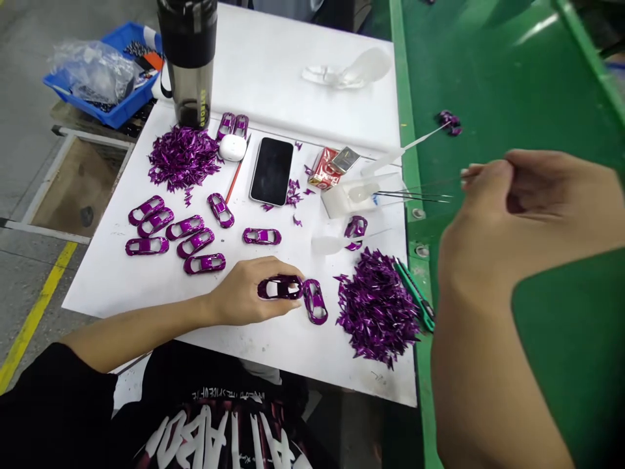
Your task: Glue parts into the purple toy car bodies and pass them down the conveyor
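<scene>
A white board (pixel 293 371) fills the middle of the view, with a green conveyor belt (pixel 488 71) along its right edge. On the board's near side, the left hand (pixel 244 291) cups a glossy purple car shell (pixel 280 288), its fingers closed over the thin, hollow shape. The shell's long axis lies crosswise to the board, and which end is the front is hidden. Just right of it, a second shell (pixel 315 301) lies with its long axis running away from the person. A ragged heap of shiny purple scraps (pixel 375 306) sits further right on the board. Beyond the board's edge, the right hand (pixel 517 221) hangs over the belt, fingers drawn narrow; whether they hold anything cannot be told.
</scene>
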The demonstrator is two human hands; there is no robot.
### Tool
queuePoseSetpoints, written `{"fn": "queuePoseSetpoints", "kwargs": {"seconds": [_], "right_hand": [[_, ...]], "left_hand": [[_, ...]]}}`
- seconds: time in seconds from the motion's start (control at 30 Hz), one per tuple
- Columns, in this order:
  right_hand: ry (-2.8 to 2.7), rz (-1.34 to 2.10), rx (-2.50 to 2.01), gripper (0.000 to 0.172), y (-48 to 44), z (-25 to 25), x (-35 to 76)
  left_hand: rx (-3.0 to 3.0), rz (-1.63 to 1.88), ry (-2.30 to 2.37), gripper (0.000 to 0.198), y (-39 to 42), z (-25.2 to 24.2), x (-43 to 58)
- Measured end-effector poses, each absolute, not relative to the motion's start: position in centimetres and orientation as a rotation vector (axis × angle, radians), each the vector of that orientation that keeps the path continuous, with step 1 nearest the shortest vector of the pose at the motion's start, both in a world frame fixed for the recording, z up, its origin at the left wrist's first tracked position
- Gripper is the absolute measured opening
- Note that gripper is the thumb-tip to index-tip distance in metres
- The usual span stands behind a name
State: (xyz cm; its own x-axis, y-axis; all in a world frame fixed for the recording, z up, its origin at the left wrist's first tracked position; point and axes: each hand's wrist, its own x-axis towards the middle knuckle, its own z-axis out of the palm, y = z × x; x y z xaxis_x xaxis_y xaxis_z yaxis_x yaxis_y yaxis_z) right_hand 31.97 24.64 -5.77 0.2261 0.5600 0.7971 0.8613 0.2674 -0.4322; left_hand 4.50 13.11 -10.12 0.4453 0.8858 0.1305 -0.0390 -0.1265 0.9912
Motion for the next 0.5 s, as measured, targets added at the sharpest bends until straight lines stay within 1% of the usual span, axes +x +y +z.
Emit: {"fn": "queuePoseSetpoints", "kwargs": {"seconds": [0.1,0.17,0.33,0.43,0.5], "right_hand": [[-1.457,-0.336,-1.342,0.027,25.6,-6.1,31.1],[-1.458,-0.303,-1.345,0.027,25.7,-6.0,31.0],[-1.405,-0.309,-1.389,0.027,26.2,-6.1,31.4],[-1.494,-0.083,-1.624,0.028,26.5,-6.2,31.3],[-1.537,0.002,-1.7,0.033,25.3,-5.7,30.6]], "left_hand": [[1.143,0.871,0.585,0.031,13.9,-9.7,4.3],[0.956,0.844,0.443,0.031,14.3,-9.8,4.2],[0.758,0.805,0.309,0.03,14.7,-10.1,4.2],[0.715,0.781,0.3,0.032,14.6,-10.2,4.2],[0.683,0.787,0.315,0.032,14.5,-10.1,4.1]]}}
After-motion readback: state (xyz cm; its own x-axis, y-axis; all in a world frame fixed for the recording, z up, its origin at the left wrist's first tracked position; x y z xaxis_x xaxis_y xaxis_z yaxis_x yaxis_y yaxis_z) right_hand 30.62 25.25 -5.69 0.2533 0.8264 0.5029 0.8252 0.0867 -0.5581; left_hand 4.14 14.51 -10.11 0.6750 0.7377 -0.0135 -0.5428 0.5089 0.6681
